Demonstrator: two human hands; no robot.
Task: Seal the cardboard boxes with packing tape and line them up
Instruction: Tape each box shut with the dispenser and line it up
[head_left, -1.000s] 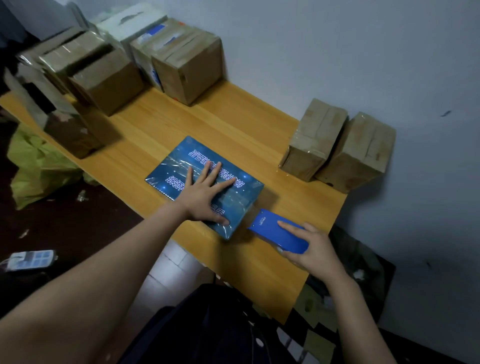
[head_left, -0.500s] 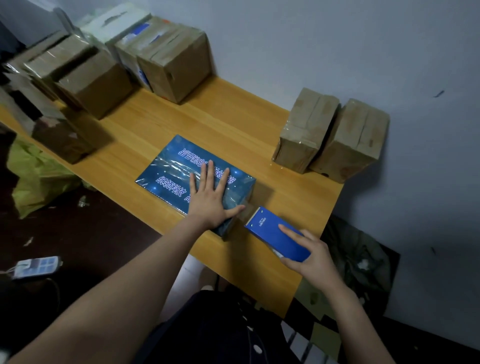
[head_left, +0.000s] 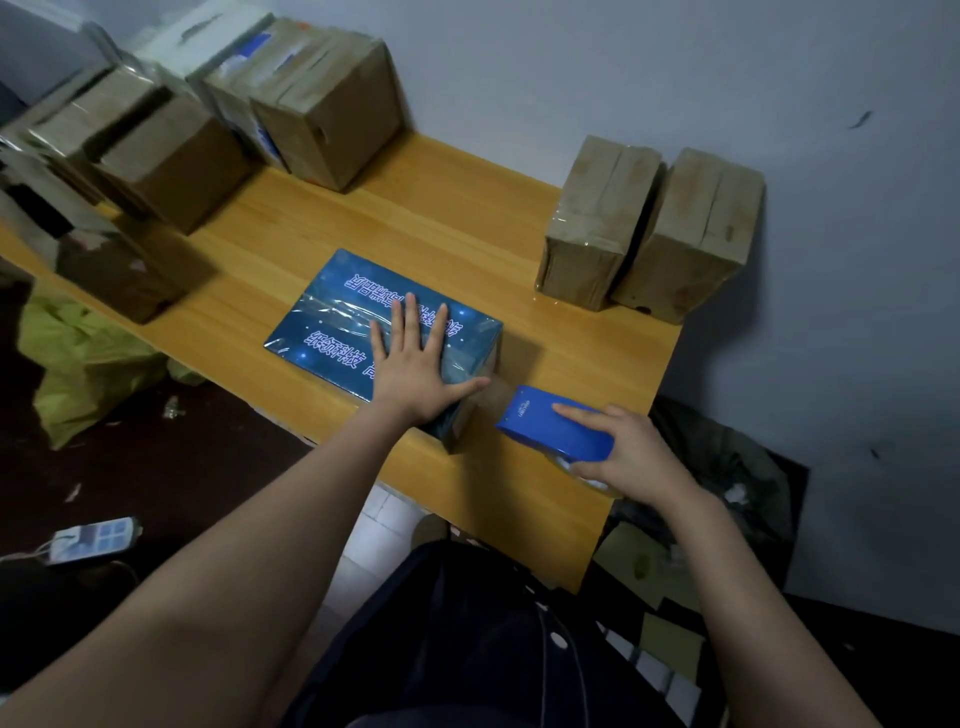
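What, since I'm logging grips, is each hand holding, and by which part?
Right hand grips the blue tape dispenser at its rear end, forefinger along the top. Left hand holds nothing, pressing flat on the blue box.

The light wooden table (head_left: 447, 228) bore a flat blue film-wrapped box (head_left: 332, 312) at centre, two taped brown cardboard boxes (head_left: 589, 228) side by side far right, and clustered brown cardboard boxes (head_left: 322, 114) far left.

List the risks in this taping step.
1. The left hand only presses flat on the blue box, whose near corner sits by the table edge; a pull might slide it off.
2. The clear tape stretched to the tape dispenser in the right hand may wrinkle or sag.
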